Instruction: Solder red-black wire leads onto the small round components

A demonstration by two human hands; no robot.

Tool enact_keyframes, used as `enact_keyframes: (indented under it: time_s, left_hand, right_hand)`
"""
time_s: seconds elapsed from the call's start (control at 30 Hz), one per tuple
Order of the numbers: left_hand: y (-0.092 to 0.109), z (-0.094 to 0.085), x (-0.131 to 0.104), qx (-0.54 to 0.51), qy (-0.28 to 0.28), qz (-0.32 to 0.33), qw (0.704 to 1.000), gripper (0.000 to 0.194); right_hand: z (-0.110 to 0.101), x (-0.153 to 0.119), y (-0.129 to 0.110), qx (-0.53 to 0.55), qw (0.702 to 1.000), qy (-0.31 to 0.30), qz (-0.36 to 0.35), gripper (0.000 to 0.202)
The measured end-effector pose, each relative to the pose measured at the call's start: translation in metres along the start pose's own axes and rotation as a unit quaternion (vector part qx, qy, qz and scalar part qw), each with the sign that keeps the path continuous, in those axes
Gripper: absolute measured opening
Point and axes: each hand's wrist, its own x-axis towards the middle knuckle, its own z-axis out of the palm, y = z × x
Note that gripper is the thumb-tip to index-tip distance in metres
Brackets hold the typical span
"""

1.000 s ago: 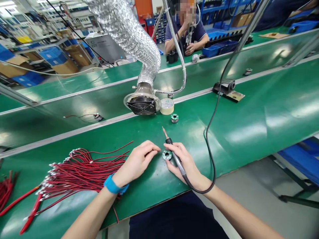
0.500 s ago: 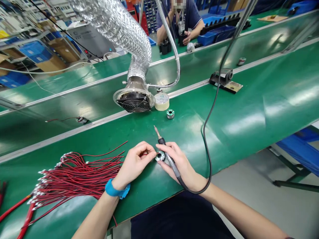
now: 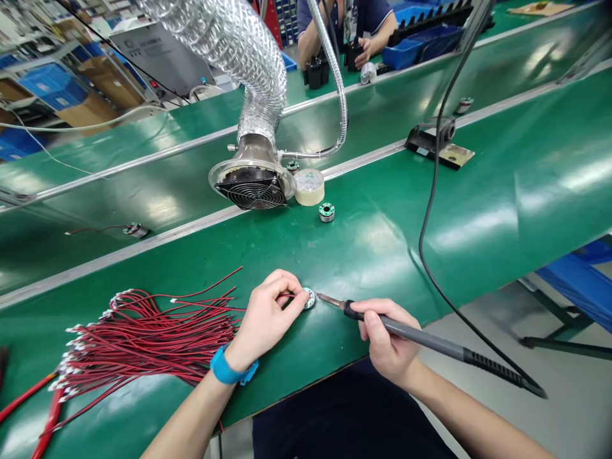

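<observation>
Soldering iron (image 3: 430, 340), grey and slim, in curled right hand (image 3: 389, 344); thin red wire (image 3: 287, 295) in pinched left hand (image 3: 270, 312).

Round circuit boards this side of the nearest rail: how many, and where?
2: one board at the left hand, another board in front of the tape roll. More may be hidden.

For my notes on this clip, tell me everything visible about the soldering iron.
The soldering iron has a gray handle, black collar, slim metallic-looking tip and ribbed black rear sleeve leading to a black cable. The right hand grips it near the collar. It slants, rear toward lower right, its tip beside the small round part; contact there is unclear.
</observation>
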Motion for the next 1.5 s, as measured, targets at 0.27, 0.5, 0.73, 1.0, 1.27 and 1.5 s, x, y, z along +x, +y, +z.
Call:
enact_keyframes:
  time_s: [0.27,0.5,0.73,1.0,1.27,1.5]
  left_hand:
    - [0.001,0.002,-0.001,0.007,0.009,0.015,1.000,0.021]
    - [0.003,0.004,-0.001,0.015,0.020,0.025,0.999,0.019]
    - [0.004,0.004,-0.003,0.023,0.025,0.033,0.999,0.018]
    - [0.003,0.005,-0.003,0.045,0.035,0.053,0.997,0.016]
    - [0.003,0.013,-0.011,0.160,0.080,0.130,0.975,0.012]
    - [0.002,0.015,-0.011,0.182,0.076,0.151,0.969,0.013]
  right_hand:
    - [0.002,0.006,-0.005,-0.006,1.000,-0.016,-0.018,0.017]
    - [0.003,0.012,-0.014,-0.033,0.997,-0.006,-0.069,0.019]
    - [0.003,0.004,-0.007,-0.012,0.999,0.023,-0.024,0.019]
    - [0.003,0.005,-0.005,-0.005,1.000,-0.005,-0.019,0.018]
    - [0.004,0.010,-0.010,-0.017,0.999,-0.009,-0.035,0.018]
    - [0.006,0.007,-0.002,0.060,0.997,-0.018,0.035,0.018]
